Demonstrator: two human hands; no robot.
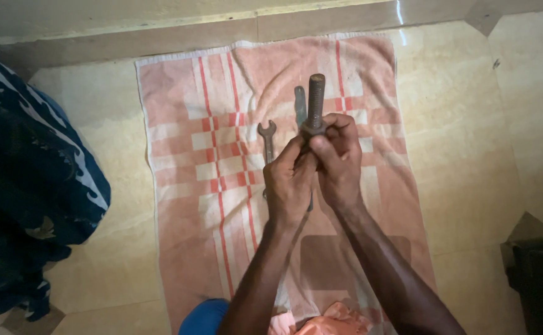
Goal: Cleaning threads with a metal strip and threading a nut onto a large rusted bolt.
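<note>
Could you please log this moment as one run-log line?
left hand: grips bolt | right hand: grips bolt, upright | wrenches: lying on towel

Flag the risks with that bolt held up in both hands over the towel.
1. The left hand and right hand crowd the nut on the rusty threaded bolt; fingers could get pinched or scraped if it slips.
2. If dropped, the bolt would likely hit the two spanners lying just below on the checked towel, or roll onto the tiled floor.
</note>
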